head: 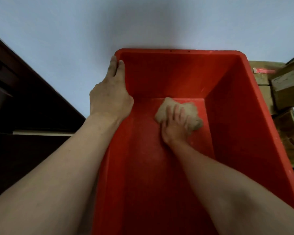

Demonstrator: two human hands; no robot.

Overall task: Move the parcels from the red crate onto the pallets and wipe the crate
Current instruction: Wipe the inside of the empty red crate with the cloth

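The red crate (231, 102) fills the middle of the view, pushed against a pale wall, and holds no parcels. Inside it, my right hand (176, 126) presses a crumpled beige cloth (193, 114) onto the crate floor near the far wall, fingers spread over the cloth. My left hand (111, 95) rests on the crate's left rim near the far corner, fingers straight along the edge. Brown cardboard parcels (286, 89) are stacked to the right of the crate.
A pale wall (143, 22) stands directly behind the crate. Dark wooden furniture (24, 92) runs along the left side. More taped parcels (290, 133) sit low at the right edge, close to the crate's side.
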